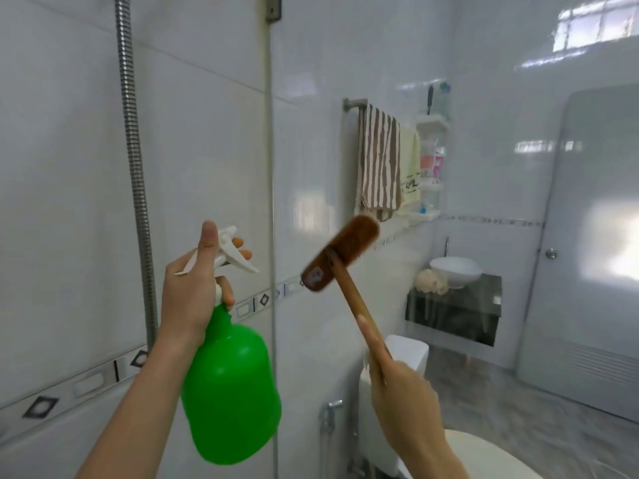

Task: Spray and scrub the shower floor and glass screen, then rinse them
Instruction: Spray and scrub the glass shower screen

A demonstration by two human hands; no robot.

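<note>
My left hand (193, 288) grips the neck of a green spray bottle (231, 392) with a white trigger head (228, 250); two fingers rest on the trigger and the nozzle points right. My right hand (404, 406) holds the wooden handle of a brown scrub brush (340, 252), whose head is raised against the glass screen (345, 63). The screen's edge (269, 167) runs vertically through the middle of the view. The shower floor is out of view.
A metal shower hose (135, 160) hangs on the white tiled wall at left. Seen through the glass: striped towels on a rail (378, 160), a corner shelf with toiletries (432, 157), a basin (454, 269), a toilet (408, 392) and a door (594, 236).
</note>
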